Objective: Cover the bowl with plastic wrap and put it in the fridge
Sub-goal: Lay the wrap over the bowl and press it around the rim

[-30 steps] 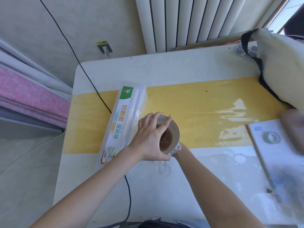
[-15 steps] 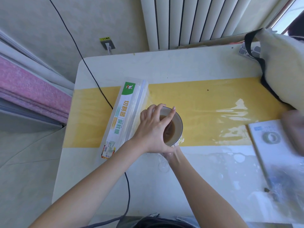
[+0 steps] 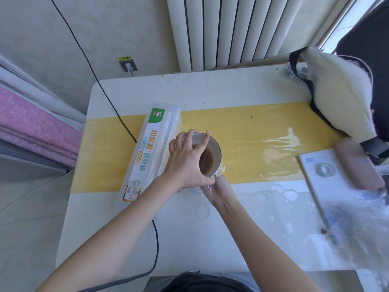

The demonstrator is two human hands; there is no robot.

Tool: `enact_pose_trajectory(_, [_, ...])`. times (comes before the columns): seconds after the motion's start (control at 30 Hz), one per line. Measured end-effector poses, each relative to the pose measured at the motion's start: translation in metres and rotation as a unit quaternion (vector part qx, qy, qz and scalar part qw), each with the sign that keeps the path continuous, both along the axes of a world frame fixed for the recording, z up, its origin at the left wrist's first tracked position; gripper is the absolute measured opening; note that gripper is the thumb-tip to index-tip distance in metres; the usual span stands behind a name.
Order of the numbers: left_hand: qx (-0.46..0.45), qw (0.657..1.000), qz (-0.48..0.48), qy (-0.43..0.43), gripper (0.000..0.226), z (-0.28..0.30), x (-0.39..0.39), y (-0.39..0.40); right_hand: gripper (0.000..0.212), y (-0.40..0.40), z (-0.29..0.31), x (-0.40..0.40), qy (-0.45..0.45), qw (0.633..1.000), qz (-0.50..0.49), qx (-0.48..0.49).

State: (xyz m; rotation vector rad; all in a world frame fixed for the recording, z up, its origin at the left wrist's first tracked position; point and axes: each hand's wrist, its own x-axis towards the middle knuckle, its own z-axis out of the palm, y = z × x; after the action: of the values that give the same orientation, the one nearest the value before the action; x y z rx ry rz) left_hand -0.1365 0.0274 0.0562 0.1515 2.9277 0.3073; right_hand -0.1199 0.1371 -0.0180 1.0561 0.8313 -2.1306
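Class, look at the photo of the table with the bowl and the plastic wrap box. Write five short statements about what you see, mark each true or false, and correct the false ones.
1. The bowl holds a brown liquid. True.
2. The plastic wrap box lies to the right of the bowl. False: it lies to the bowl's left.
3. The left hand rests over the bowl's rim. True.
4. The right hand is lifted high above the table. False: it is low at the bowl's near side, on crumpled clear wrap.
5. A roll of tape sits on the yellow strip. False: it sits on a white book at the right.
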Motion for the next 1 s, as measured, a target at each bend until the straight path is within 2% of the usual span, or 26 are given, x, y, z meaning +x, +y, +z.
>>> enact_pose_trajectory(0.1, [-0.002,1.0,0.007,-0.001,0.117,-0.001,0.002,0.003,0.048,0.003,0.008,0.002,0.036,0.997,-0.03,-0.064])
enact_pose_trajectory(0.17, [0.002,1.0,0.012,0.004,0.116,-0.001,0.001,0.003,0.051,0.004,0.021,0.003,0.06,0.997,-0.003,-0.051])
enact_pose_trajectory(0.27, [0.002,1.0,0.021,0.007,0.117,-0.001,0.002,0.0,0.04,0.011,0.026,0.003,0.059,0.995,0.046,0.07])
enact_pose_trajectory(0.37, [-0.003,1.0,0.028,0.01,0.118,-0.002,0.002,-0.005,0.061,0.028,0.024,0.002,0.077,0.984,0.072,0.141])
enact_pose_trajectory(0.4, [-0.005,1.0,0.027,0.007,0.119,-0.002,0.002,-0.006,0.061,0.031,0.026,0.002,0.102,0.978,0.091,0.159])
enact_pose_trajectory(0.47, [-0.009,1.0,0.022,0.006,0.12,-0.001,0.004,-0.007,0.05,0.029,0.027,0.001,0.152,0.961,0.117,0.2])
enact_pose_trajectory(0.57, [-0.003,1.0,0.025,0.013,0.122,0.002,0.006,-0.007,0.038,0.02,0.027,0.0,0.201,0.949,0.093,0.226])
enact_pose_trajectory(0.7, [0.001,0.999,0.033,0.03,0.118,0.0,0.007,-0.008,0.039,0.01,0.025,-0.001,0.168,0.971,-0.015,0.169])
enact_pose_trajectory(0.77, [0.009,0.999,0.04,0.03,0.118,-0.003,0.009,-0.007,0.039,0.005,0.024,-0.002,0.139,0.974,-0.031,0.175])
enact_pose_trajectory(0.9, [0.012,0.998,0.041,0.05,0.117,-0.003,0.014,-0.001,0.028,-0.006,0.015,-0.005,0.125,0.966,0.001,0.226])
enact_pose_trajectory(1.0, [-0.002,0.998,0.036,0.053,0.116,0.001,0.012,-0.004,0.012,-0.007,0.012,-0.011,0.165,0.959,0.072,0.22])
